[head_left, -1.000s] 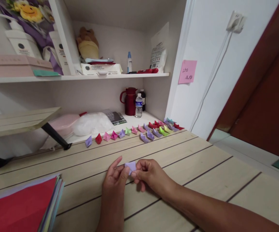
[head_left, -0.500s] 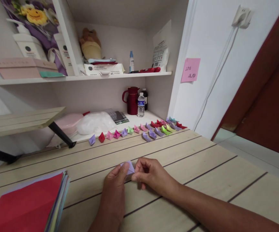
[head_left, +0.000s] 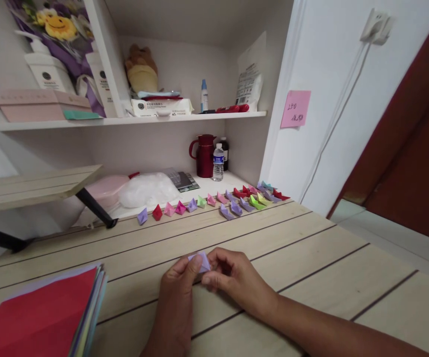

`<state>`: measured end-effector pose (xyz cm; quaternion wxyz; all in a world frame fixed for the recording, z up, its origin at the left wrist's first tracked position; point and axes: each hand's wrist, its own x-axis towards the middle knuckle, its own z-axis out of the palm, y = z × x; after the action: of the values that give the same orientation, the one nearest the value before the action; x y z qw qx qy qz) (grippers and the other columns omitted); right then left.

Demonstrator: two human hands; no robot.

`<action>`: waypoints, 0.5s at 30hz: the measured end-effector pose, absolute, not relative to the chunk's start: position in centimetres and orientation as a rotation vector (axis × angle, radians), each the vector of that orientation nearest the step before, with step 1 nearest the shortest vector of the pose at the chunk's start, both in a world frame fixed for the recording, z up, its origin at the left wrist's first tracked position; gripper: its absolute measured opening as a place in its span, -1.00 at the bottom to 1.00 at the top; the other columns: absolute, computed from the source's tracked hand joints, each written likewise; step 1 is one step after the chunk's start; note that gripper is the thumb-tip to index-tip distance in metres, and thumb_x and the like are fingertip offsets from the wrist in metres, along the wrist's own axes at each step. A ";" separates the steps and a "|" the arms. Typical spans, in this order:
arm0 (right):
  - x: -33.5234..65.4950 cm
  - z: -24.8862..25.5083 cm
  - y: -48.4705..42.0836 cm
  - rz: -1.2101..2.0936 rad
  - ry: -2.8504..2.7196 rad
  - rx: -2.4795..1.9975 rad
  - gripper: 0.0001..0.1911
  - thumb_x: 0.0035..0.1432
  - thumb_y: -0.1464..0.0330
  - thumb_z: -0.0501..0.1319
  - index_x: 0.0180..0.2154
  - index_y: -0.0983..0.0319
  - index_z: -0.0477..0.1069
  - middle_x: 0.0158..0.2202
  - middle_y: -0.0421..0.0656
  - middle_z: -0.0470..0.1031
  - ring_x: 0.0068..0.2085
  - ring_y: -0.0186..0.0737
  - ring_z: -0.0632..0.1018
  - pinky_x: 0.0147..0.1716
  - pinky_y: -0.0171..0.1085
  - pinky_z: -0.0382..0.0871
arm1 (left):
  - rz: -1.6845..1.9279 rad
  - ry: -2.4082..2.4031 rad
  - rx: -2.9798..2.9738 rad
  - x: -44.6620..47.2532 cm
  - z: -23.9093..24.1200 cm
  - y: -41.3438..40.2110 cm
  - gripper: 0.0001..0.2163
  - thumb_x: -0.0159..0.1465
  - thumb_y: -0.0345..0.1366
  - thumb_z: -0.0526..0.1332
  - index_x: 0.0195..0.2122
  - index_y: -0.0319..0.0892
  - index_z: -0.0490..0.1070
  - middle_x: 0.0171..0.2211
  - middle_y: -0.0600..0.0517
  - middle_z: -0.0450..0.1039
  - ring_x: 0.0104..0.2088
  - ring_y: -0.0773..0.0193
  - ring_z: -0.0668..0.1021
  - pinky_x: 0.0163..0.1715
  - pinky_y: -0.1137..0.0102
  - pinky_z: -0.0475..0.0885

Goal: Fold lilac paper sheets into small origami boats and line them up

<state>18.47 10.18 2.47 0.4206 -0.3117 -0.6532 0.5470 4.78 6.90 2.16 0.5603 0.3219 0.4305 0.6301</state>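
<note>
Between the thumb and fingers of my left hand is a small folded piece of light purple paper, held just over the table. My right hand meets its right corner with a closed thumb and curled fingers; the fingertips partly hide that edge. Farther back, small folded paper boats in purple, pink, red, green and yellow stand in rows along the table's far edge.
A stack of coloured paper, red sheet on top, lies at the left front. A small raised wooden shelf on black legs stands behind it. Beyond the table are a dark red jug, a water bottle and a white plastic bag.
Both hands and the purple paper have shifted slightly down and right in the view. My right fingers have changed their position at the paper's right corner. The boats stay put.
</note>
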 end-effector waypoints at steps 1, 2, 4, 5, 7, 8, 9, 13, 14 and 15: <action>18.5 2.5 10.2 1.363 -1.620 -0.795 -0.65 0.04 0.11 0.41 -0.47 0.23 0.41 -0.58 -0.29 0.39 -0.54 -0.34 0.43 -0.52 -0.36 0.28 | 1.483 1.025 0.772 4.8 2.0 6.9 -0.73 0.08 -0.08 0.42 -0.35 -0.21 0.60 -0.46 0.06 0.53 -0.37 0.30 0.48 -0.27 0.42 0.34; 18.5 2.6 10.2 1.364 -1.602 -0.806 -0.62 0.06 0.09 0.39 -0.51 0.23 0.39 -0.60 -0.29 0.39 -0.57 -0.35 0.43 -0.54 -0.37 0.27 | 1.486 1.032 0.783 4.9 2.0 6.9 -0.75 0.08 -0.11 0.43 -0.37 -0.20 0.60 -0.47 0.07 0.52 -0.36 0.31 0.47 -0.26 0.43 0.33; 18.5 2.8 10.1 1.420 -1.556 -0.814 -0.58 0.05 0.05 0.37 -0.54 0.24 0.37 -0.60 -0.27 0.41 -0.62 -0.38 0.41 -0.60 -0.39 0.23 | 1.487 1.025 0.797 5.1 2.2 6.8 -0.77 0.07 -0.13 0.43 -0.42 -0.20 0.58 -0.47 0.08 0.51 -0.34 0.31 0.46 -0.22 0.44 0.32; 18.4 2.9 10.1 1.478 -1.523 -0.805 -0.57 0.02 0.04 0.38 -0.54 0.24 0.37 -0.60 -0.27 0.43 -0.64 -0.40 0.40 -0.62 -0.40 0.20 | 1.481 1.008 0.798 5.1 2.3 6.7 -0.76 0.08 -0.11 0.43 -0.45 -0.19 0.56 -0.47 0.08 0.51 -0.33 0.30 0.46 -0.20 0.43 0.32; 18.1 2.9 10.1 1.626 -1.430 -0.777 -0.55 -0.01 0.03 0.39 -0.54 0.24 0.35 -0.64 -0.27 0.44 -0.70 -0.44 0.33 -0.69 -0.42 0.12 | 1.466 0.958 0.791 5.3 2.7 6.5 -0.71 0.09 -0.05 0.40 -0.51 -0.19 0.52 -0.47 0.05 0.50 -0.32 0.27 0.46 -0.18 0.40 0.34; 17.9 2.8 10.1 1.680 -1.386 -0.771 -0.55 -0.02 0.02 0.38 -0.54 0.24 0.34 -0.66 -0.28 0.42 -0.73 -0.45 0.29 -0.71 -0.42 0.07 | 1.462 0.933 0.782 5.4 2.8 6.4 -0.68 0.09 -0.02 0.39 -0.54 -0.19 0.50 -0.46 0.04 0.50 -0.31 0.26 0.46 -0.17 0.38 0.35; 17.8 2.6 10.1 1.698 -1.365 -0.782 -0.54 0.00 0.01 0.37 -0.54 0.24 0.34 -0.67 -0.28 0.42 -0.74 -0.46 0.26 -0.73 -0.42 0.04 | 1.463 0.915 0.768 5.5 2.8 6.4 -0.66 0.08 0.00 0.39 -0.56 -0.19 0.48 -0.46 0.03 0.49 -0.31 0.25 0.47 -0.16 0.37 0.36; 18.0 1.8 10.5 1.529 -1.511 -0.906 -0.52 0.06 -0.02 0.33 -0.57 0.24 0.34 -0.65 -0.24 0.44 -0.75 -0.43 0.28 -0.74 -0.39 0.03 | 1.503 0.913 0.697 5.9 2.1 6.9 -0.65 -0.02 -0.02 0.46 -0.54 -0.22 0.49 -0.50 0.03 0.47 -0.37 0.26 0.49 -0.19 0.35 0.40; 18.4 1.7 10.7 1.413 -1.587 -0.918 -0.54 0.10 0.01 0.31 -0.56 0.24 0.37 -0.64 -0.23 0.45 -0.72 -0.40 0.31 -0.72 -0.38 0.07 | 1.524 0.920 0.671 5.9 1.9 7.2 -0.63 -0.04 0.00 0.48 -0.47 -0.22 0.51 -0.46 0.02 0.50 -0.35 0.26 0.51 -0.17 0.35 0.41; 18.8 1.6 11.0 1.212 -1.697 -0.912 -0.57 0.16 0.05 0.29 -0.55 0.25 0.41 -0.61 -0.22 0.47 -0.68 -0.38 0.36 -0.67 -0.37 0.12 | 1.548 0.927 0.636 5.9 1.7 7.5 -0.59 -0.05 0.04 0.47 -0.38 -0.21 0.53 -0.38 0.00 0.53 -0.31 0.25 0.54 -0.14 0.34 0.42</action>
<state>18.78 10.98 1.64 0.4192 -0.3636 -0.6770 0.4835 5.85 7.46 1.66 0.5763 0.2717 0.3959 0.6613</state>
